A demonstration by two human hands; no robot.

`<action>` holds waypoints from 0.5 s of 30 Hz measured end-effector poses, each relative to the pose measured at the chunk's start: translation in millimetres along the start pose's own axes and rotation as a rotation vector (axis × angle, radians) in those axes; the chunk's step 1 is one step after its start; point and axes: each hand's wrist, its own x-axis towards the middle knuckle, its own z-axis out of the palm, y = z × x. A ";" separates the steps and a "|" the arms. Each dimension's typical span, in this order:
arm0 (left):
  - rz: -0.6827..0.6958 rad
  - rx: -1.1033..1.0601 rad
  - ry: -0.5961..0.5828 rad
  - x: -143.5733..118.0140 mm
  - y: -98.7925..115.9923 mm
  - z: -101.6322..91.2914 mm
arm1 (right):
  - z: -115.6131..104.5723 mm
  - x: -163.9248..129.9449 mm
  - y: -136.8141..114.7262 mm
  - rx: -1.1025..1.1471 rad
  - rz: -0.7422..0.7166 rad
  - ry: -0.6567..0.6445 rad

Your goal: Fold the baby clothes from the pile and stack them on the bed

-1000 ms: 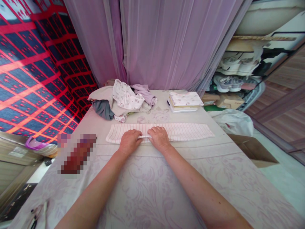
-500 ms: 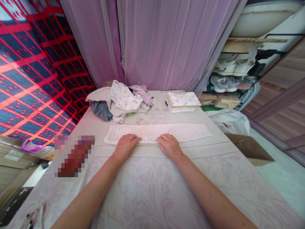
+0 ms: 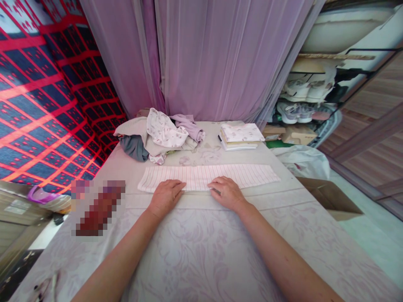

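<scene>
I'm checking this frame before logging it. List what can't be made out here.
- Head view: near edge of the striped cloth under the left hand and right hand.
- Pixelated patch on the bed: its contents are blurred.
- Clothes pile: lower garments are covered by upper ones.

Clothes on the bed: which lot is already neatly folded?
The small folded stack at the far right, squared and flat. The heap left of it is crumpled; the striped cloth lies stretched under both hands.
</scene>
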 end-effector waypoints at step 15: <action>-0.023 -0.011 0.073 -4.0 4.9 10.4 | 10.5 93.5 -13.1 -0.026 0.169 -0.094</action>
